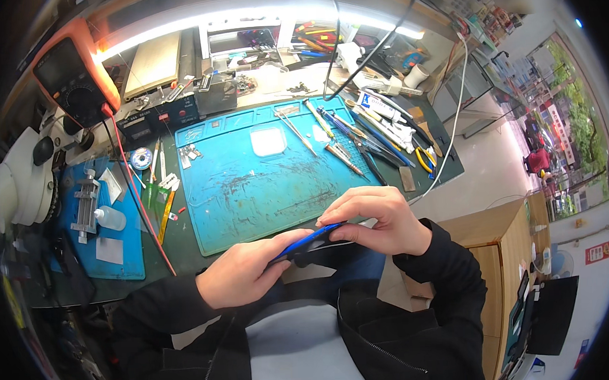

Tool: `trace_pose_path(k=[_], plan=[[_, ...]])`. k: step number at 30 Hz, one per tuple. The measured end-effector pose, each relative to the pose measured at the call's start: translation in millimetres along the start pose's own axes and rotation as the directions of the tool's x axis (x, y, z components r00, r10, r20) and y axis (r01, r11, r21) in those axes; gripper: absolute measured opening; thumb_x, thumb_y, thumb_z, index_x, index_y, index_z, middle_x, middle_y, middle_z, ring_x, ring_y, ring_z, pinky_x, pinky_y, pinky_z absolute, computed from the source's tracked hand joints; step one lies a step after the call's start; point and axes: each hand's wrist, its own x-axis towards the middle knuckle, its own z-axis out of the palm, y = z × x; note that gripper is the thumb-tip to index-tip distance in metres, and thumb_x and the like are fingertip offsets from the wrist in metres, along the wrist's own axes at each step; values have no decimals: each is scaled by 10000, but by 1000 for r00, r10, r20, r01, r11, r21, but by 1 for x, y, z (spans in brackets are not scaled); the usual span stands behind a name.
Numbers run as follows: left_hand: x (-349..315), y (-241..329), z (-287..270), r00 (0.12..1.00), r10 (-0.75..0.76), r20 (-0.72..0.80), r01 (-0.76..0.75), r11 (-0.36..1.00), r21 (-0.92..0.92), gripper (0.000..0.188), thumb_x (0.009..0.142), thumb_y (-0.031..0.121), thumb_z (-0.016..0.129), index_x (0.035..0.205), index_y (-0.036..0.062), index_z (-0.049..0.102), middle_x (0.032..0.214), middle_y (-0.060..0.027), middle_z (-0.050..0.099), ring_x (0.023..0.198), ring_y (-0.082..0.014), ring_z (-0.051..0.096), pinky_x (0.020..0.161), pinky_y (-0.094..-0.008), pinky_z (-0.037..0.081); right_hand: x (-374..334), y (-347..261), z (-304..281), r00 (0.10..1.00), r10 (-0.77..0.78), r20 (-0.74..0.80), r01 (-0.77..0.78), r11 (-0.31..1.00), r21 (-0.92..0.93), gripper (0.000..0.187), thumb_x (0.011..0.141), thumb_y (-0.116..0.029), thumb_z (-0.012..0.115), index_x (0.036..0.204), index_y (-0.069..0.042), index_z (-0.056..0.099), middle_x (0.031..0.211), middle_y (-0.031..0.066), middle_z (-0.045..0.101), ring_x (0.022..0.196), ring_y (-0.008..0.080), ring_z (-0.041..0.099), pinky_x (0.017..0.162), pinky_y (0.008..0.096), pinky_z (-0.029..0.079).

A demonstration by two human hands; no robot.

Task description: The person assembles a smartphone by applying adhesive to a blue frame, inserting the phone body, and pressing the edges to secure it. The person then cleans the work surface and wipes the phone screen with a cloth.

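Note:
In front of my body, just off the near edge of the blue work mat (243, 179), I hold a thin flat phone-like device (312, 238) with a bright blue edge and a dark side. It is seen almost edge-on, sloping up to the right. My left hand (243, 271) is closed on its left end, thumb along the top. At the other end my right hand (374, 217) pinches it between thumb and fingers. The device's faces are mostly hidden. On the mat lie a small translucent square tray (268, 142) and tweezers (296, 132).
Screwdrivers (344, 160), pliers (424, 161) and several other hand tools crowd the mat's right side. An orange multimeter (75, 71) with a red lead stands far left, near a metal clamp (86, 205) and a plastic bottle (110, 218). A wooden cabinet (486, 229) is at right.

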Motion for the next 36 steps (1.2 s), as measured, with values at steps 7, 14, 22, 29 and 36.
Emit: trace_pose_path(k=[7, 14, 22, 29, 36], plan=[[-12, -1, 25, 989, 87, -121, -94, 995, -46, 568, 954, -20, 630, 1486, 63, 451, 1200, -179, 680, 1027, -316, 701, 892, -378, 544, -14, -23, 4, 995, -11, -96, 9, 1000, -25, 271, 848, -108, 816, 1103, -44, 750, 942, 102, 744, 825, 271, 716, 709, 331, 558], [-15, 13, 35, 909, 222, -352, -252, 967, -43, 571, 921, 72, 760, 1423, 12, 494, 1207, -150, 669, 1072, -250, 681, 894, -348, 549, -26, -52, 21, 986, -5, -167, -2, 999, -42, 228, 874, -162, 795, 1067, -55, 738, 845, 102, 691, 722, 288, 671, 626, 350, 525], [-15, 61, 30, 807, 349, -477, -229, 928, 293, 274, 809, 25, 851, 1051, 2, 725, 1002, -128, 697, 894, -211, 681, 765, -299, 543, -37, -64, 28, 981, -106, -161, 75, 979, -188, 234, 845, -162, 809, 1060, -89, 750, 852, 67, 713, 759, 267, 682, 672, 362, 541], [-14, 65, 34, 778, 418, -469, -244, 889, 388, 272, 764, 26, 880, 997, 29, 738, 951, -107, 716, 784, -191, 693, 661, -280, 537, -46, -64, 29, 971, -146, -190, 104, 971, -217, 288, 815, -167, 848, 1081, -89, 771, 879, 67, 739, 750, 247, 683, 668, 337, 539], [4, 47, 24, 807, 55, -589, -81, 997, -19, 124, 951, 46, 728, 1057, -14, 708, 944, -59, 686, 835, -114, 660, 707, -260, 541, -46, -49, 33, 938, 307, -161, -276, 942, 189, 253, 934, -230, 763, 1075, -24, 721, 816, 125, 699, 681, 182, 669, 633, 301, 511]])
